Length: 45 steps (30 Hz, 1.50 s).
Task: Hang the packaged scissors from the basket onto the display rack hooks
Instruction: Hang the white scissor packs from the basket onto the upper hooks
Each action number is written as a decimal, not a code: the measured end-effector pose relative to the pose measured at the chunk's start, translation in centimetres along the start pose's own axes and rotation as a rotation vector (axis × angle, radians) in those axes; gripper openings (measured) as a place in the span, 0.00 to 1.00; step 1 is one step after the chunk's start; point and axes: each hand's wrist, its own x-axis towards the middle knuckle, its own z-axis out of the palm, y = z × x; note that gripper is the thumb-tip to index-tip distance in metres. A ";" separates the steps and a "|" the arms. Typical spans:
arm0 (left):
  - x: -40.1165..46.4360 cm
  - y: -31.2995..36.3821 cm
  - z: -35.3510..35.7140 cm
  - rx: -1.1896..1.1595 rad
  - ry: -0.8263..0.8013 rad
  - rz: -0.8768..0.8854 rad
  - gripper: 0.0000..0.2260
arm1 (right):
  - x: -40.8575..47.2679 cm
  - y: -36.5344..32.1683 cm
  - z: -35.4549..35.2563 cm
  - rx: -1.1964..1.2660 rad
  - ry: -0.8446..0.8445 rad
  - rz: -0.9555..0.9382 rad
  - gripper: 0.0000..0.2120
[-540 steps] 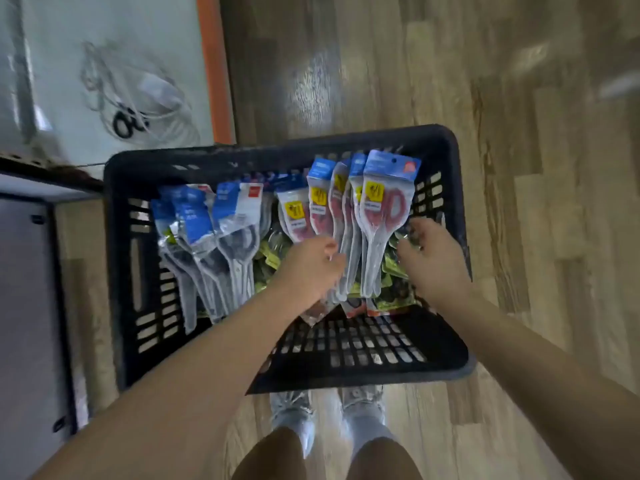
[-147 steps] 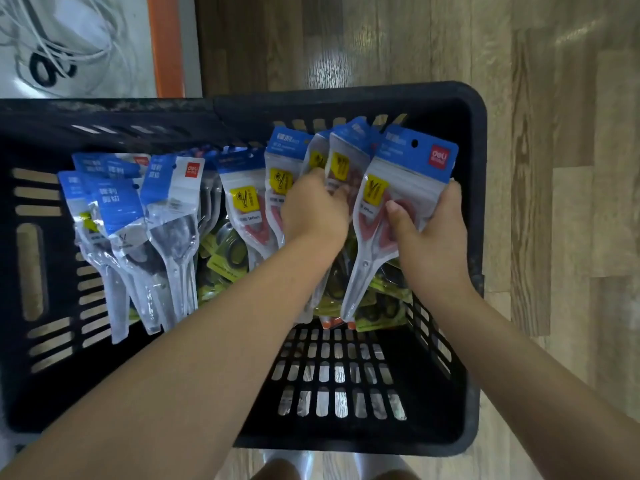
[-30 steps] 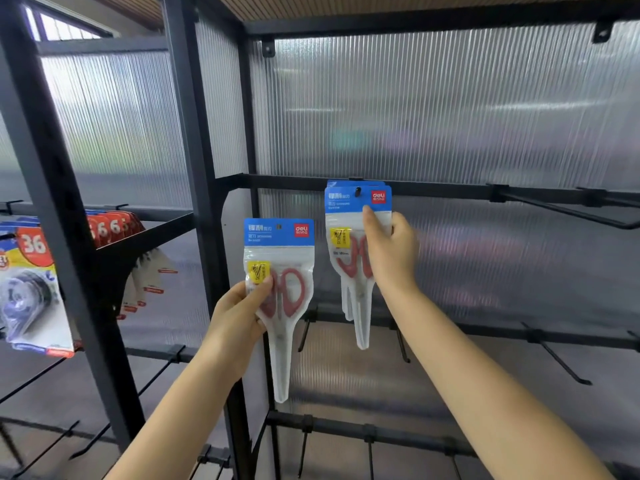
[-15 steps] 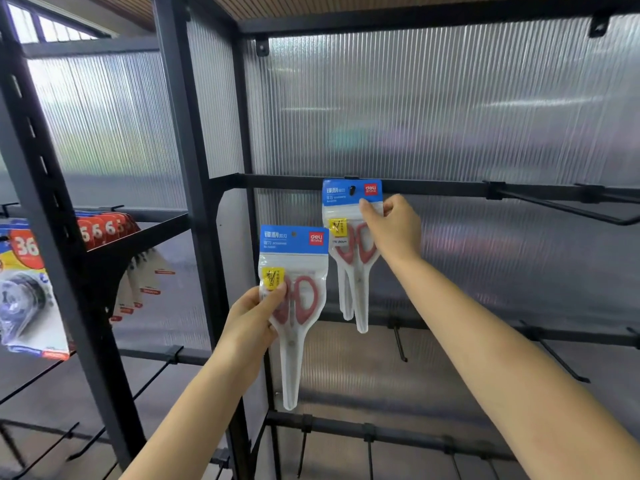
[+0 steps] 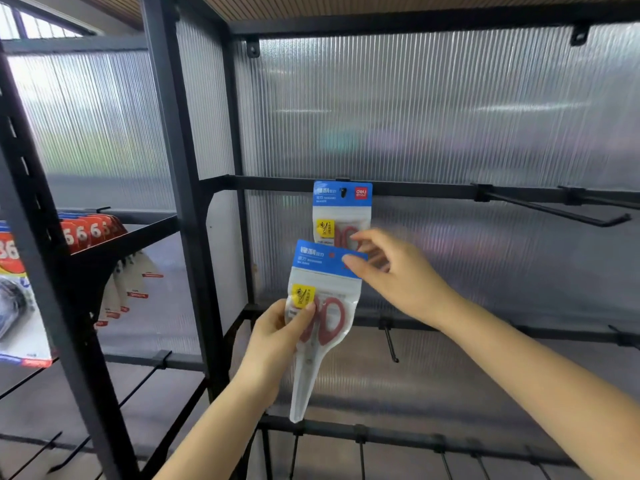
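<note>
One pack of red-handled scissors (image 5: 341, 209) with a blue header hangs from a hook on the black rail (image 5: 277, 183) of the display rack. Just below it, my left hand (image 5: 277, 336) grips a second pack of scissors (image 5: 322, 317) by its middle, tip pointing down. My right hand (image 5: 394, 275) has its fingers spread, with the thumb on the blue top right corner of this second pack. The basket is out of view.
Bare hooks (image 5: 554, 211) stick out from the same rail to the right, and more hooks (image 5: 389, 342) sit on the lower rails. Red-labelled packs (image 5: 90, 232) and a tape pack (image 5: 17, 299) hang in the left bay behind a black upright (image 5: 176, 188).
My right hand has let go of the hung pack and dropped to the top of the second pack. My left hand has moved that pack right, in front of the hung one.
</note>
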 end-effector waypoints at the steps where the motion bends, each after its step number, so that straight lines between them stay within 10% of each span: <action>1: -0.1 0.0 0.4 0.006 -0.012 0.009 0.08 | -0.5 -0.2 -0.1 -0.003 -0.028 0.002 0.11; 45: 6.0 0.9 2.7 -0.084 0.020 0.168 0.05 | 7.7 1.0 -1.6 -0.078 0.342 -0.003 0.04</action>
